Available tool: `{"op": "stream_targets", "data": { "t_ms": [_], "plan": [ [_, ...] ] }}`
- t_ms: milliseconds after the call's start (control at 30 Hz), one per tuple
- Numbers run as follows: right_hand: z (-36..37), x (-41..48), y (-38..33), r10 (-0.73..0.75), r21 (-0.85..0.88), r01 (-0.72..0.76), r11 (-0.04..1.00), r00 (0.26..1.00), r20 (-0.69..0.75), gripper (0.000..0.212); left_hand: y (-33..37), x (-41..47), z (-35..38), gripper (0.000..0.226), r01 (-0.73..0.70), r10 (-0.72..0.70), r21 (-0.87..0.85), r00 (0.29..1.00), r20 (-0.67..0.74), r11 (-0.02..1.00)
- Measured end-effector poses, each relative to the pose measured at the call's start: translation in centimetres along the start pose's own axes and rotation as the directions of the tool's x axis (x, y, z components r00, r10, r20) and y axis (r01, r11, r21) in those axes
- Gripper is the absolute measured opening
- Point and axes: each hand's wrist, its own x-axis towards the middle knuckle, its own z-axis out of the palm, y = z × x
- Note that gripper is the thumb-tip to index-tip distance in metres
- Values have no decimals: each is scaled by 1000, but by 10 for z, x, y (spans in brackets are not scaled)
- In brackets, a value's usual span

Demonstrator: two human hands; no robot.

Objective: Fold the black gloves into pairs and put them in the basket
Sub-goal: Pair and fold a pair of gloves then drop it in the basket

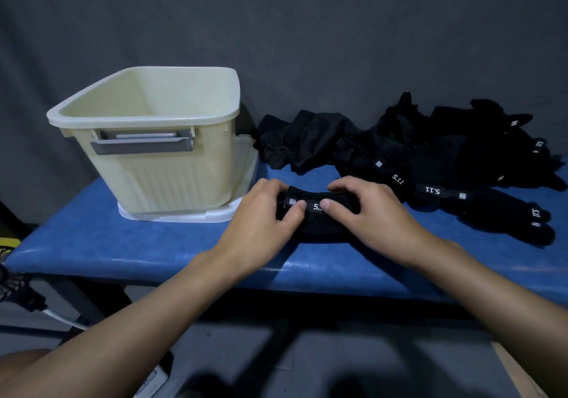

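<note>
Head view: at frame centre, a folded black glove bundle (319, 222) is pinched by curled left hand (264, 213) and right hand (365, 210) fingers.

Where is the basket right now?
In the head view, the basket stands at the blue table's left end, left of both hands.
</note>
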Motion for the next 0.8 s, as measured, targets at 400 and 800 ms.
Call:
{"op": "stream_targets", "data": {
  "t_ms": [400, 800],
  "plan": [
    [5, 8, 6, 69, -111, -56, 992, 991, 117, 50, 3, 5, -2, 23, 10, -11, 9, 994, 110, 1000],
    [0, 9, 8, 38, -1, -39, 999, 978, 206, 54, -1, -1, -3, 19, -104, 118, -149, 989, 91, 983]
  ]
}}
